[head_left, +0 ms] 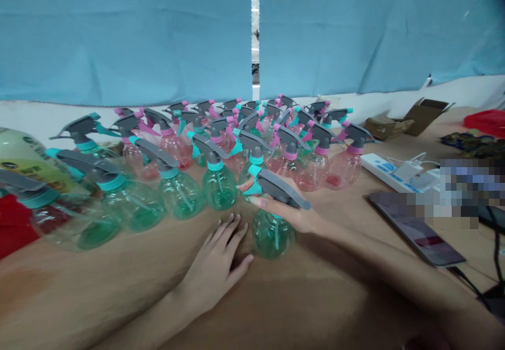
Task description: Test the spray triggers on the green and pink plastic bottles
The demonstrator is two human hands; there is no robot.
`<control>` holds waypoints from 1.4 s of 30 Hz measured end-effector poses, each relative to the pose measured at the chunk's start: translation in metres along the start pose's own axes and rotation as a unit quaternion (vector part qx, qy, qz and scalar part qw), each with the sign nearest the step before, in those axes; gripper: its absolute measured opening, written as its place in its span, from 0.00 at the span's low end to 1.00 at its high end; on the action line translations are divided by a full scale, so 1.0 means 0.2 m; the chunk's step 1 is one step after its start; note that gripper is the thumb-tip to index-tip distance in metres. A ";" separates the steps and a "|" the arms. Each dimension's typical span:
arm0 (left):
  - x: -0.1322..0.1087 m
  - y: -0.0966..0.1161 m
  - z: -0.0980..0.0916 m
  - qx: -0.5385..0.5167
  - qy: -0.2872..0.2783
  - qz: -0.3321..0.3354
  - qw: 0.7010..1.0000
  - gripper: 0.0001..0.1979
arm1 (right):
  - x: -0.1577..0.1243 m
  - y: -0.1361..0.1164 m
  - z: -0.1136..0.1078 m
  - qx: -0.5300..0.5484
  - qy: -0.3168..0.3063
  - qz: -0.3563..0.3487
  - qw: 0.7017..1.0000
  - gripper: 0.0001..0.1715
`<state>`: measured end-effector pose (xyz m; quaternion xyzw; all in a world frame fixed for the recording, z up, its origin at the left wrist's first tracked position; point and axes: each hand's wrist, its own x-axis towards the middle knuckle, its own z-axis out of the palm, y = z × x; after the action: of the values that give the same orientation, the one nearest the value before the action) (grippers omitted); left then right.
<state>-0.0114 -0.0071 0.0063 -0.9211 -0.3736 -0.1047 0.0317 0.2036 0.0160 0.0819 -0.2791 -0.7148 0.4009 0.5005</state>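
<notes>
My right hand (290,208) is closed around the neck of a green spray bottle (273,237) with a teal collar and a grey trigger head. That bottle is upright, its nozzle pointing left and away from me. My left hand (221,250) rests palm down on the table with fingers spread, just left of this bottle and apart from it. Nearest beyond the left hand are another green spray bottle (219,184) and a further green one (181,192). Pink spray bottles (313,168) stand behind my right hand.
Several more green and pink spray bottles fill the back of the wooden table (315,297). A large labelled bottle (31,155) stands at left. On the right lie a phone (418,229), a white power strip (389,174) and a cardboard box (426,116). Blue cloth (138,34) hangs behind.
</notes>
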 end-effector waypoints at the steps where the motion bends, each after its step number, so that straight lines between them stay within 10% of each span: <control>1: 0.00 0.00 0.00 -0.002 0.000 -0.002 1.000 0.29 | 0.00 0.00 0.00 0.005 0.004 0.002 1.000 0.13; 20: -0.06 0.06 -0.06 -0.246 0.076 -0.085 0.963 0.34 | 0.00 0.00 0.12 -0.044 0.053 0.007 0.998 0.16; 28: -0.32 0.01 -0.16 -0.270 0.240 -0.117 0.925 0.38 | 0.09 -0.08 0.55 -0.014 0.015 -0.018 1.000 0.15; 36: -0.71 -0.14 -0.24 -0.199 0.273 -0.247 0.908 0.34 | 0.23 -0.12 1.07 -0.014 -0.031 -0.061 0.998 0.15; 42: -0.93 -0.32 -0.32 -0.103 0.296 -0.274 0.909 0.33 | 0.41 -0.19 1.24 -0.098 -0.158 -0.130 0.974 0.22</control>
<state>-0.1962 -0.0970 0.0276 -0.7071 -0.5723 -0.4150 0.0158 -0.0565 -0.0111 0.1099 -0.1648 -0.8507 0.2994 0.3995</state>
